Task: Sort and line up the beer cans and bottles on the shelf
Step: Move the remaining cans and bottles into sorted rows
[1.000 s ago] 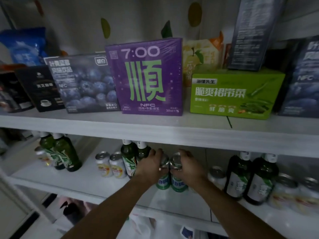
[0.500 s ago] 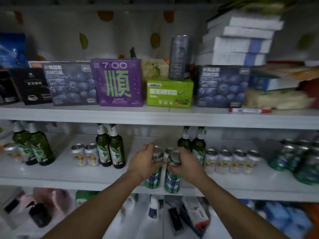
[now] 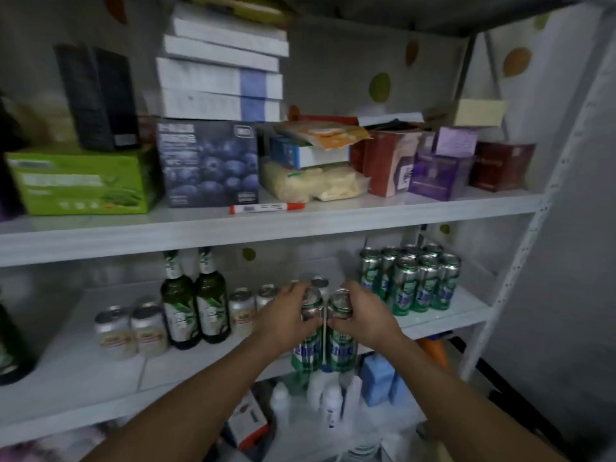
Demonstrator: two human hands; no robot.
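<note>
1. Fingers (image 3: 295, 291) of the left hand (image 3: 283, 320) are curled round the upper part of a green can (image 3: 306, 351); the right hand (image 3: 361, 318) grips a second green can (image 3: 341, 350) the same way. Both cans are upright, side by side, at the front edge of the middle shelf; whether they rest on it is unclear.
2. Middle shelf (image 3: 100, 388): white, holds all the drinks.
3. Green can block (image 3: 410, 281): far right, packed in rows, just right of the right hand.
4. Two green bottles (image 3: 195, 305): upright, side by side, left of the hands.
5. Pale short cans (image 3: 131, 331): one pair left of the bottles, more between the bottles and the left hand.
</note>
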